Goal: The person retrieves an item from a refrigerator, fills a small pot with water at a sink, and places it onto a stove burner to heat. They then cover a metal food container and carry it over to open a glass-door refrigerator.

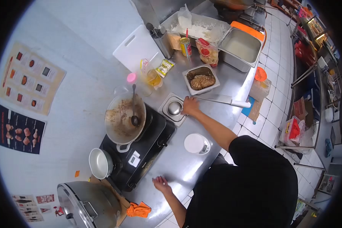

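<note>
My right hand [190, 106] is closed at the right rim of a small round steel bowl [174, 108], fingers partly hidden. This bowl sits over a rectangular steel lid or shallow tray [168, 99] on the counter. Just beyond the hand lies a long knife with a white handle [240, 103]. My left hand [161, 184] hovers over the counter near the stove's front corner, empty, with fingers loosely bent and apart. Between both arms stands a round white kitchen scale [196, 144]. A steel container with a brown minced mixture [202, 81] is above the right hand.
A large pan [116, 131] with a ladle [134, 120] stands on a black stove [155, 131]. Beside it are a small pot [99, 162], a big lidded pot [102, 201] and an orange cloth [138, 209]. Deep steel containers [241, 47] line the counter's far end.
</note>
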Motion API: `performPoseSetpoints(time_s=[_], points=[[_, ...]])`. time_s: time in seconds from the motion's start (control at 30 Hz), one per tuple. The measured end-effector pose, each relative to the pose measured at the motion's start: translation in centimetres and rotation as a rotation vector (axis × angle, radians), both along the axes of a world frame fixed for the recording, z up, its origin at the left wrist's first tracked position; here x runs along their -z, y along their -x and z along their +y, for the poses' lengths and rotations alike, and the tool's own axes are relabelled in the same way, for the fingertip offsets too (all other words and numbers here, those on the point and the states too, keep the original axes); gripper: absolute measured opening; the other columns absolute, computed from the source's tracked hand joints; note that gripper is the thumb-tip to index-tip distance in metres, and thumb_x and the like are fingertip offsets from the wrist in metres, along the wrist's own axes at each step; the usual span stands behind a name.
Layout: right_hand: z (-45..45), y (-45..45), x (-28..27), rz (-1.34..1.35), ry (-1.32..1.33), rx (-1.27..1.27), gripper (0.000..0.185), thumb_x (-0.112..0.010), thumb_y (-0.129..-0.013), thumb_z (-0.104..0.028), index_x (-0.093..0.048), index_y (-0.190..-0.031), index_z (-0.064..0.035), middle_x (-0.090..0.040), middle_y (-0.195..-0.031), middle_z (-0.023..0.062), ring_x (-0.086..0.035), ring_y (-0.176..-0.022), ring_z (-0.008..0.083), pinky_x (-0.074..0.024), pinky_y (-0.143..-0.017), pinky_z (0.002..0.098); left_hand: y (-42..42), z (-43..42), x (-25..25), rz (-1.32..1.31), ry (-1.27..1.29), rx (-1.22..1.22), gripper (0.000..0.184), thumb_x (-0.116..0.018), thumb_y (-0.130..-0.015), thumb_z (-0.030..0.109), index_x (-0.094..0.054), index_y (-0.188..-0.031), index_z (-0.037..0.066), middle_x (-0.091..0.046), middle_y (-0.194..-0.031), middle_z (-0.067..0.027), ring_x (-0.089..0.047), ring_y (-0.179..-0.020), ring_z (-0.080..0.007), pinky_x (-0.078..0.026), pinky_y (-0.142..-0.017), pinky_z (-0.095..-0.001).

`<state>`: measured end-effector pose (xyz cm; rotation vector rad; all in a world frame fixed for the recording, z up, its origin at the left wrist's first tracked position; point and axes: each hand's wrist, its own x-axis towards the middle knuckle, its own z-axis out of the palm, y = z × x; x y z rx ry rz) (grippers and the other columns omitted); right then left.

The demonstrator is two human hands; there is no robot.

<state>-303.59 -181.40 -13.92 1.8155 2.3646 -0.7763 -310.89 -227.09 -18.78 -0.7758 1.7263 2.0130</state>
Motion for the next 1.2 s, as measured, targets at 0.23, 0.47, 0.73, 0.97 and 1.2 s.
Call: performPoseSetpoints(time_s=[0.23, 0.47, 0.73, 0.97, 1.2], points=[[2.7, -0.4, 0.9, 0.194, 0.215, -0.017, 0.074, -0.083, -0.062, -0.036, -0.052, -0.117, 0.0020, -0.055, -0.122, 0.0233, -0.053, -0.114, 0.0362, -0.0455, -0.090, 0.0493, -2.3, 15.9, 0.6, 0.204, 0.168, 0.511, 0.026, -0.058, -0.092, 0.025, -0.058, -0.112, 0.008, -0.060, -0.106, -0.0027, -0.054, -0.091, -0.0139, -0.046, -0.079, -0.0307], [0.8, -4.5, -2.3, 0.928, 0.132, -0.169, 0.025, -0.068, -0.080, -0.012, -0.054, -0.096, 0.0004, -0.059, -0.081, 0.0164, -0.057, -0.071, 0.0291, -0.0456, -0.065, 0.0378, -3.9, 19.3, -1.0, 0.341, 0.206, 0.570, 0.014, -0.058, -0.093, 0.016, -0.060, -0.102, 0.006, -0.059, -0.090, 0.0008, -0.052, -0.075, -0.0072, -0.042, -0.066, -0.0221], [5.6, -10.1, -16.4, 0.418, -0.593, -0.195, 0.021, -0.056, -0.078, -0.003, -0.050, -0.098, -0.0025, -0.052, -0.094, 0.0164, -0.053, -0.092, 0.0344, -0.0410, -0.077, 0.0462, -6.1, 17.2, -1.7, 0.278, 0.269, 0.509, 0.021, -0.060, -0.093, 0.024, -0.059, -0.104, 0.006, -0.059, -0.092, -0.0006, -0.053, -0.079, -0.0082, -0.044, -0.068, -0.0236], [7.5, -7.6, -7.4, 0.232, -0.479, -0.278, 0.028, -0.061, -0.079, -0.010, -0.050, -0.103, -0.0008, -0.049, -0.102, 0.0179, -0.051, -0.100, 0.0362, -0.0408, -0.081, 0.0483, -7.3, 18.5, -2.8, 0.238, 0.208, 0.504, 0.023, -0.060, -0.093, 0.026, -0.058, -0.105, 0.006, -0.058, -0.098, -0.0018, -0.055, -0.087, -0.0101, -0.044, -0.072, -0.0247], [10.6, -9.3, -7.5, 0.442, -0.525, -0.033, 0.039, -0.066, -0.082, -0.022, -0.049, -0.111, -0.0012, -0.048, -0.109, 0.0193, -0.048, -0.105, 0.0381, -0.0427, -0.083, 0.0506, -8.5, 19.9, -3.2, 0.271, 0.273, 0.576, 0.024, -0.058, -0.094, 0.025, -0.058, -0.106, 0.004, -0.059, -0.101, -0.0044, -0.056, -0.087, -0.0123, -0.045, -0.075, -0.0264]])
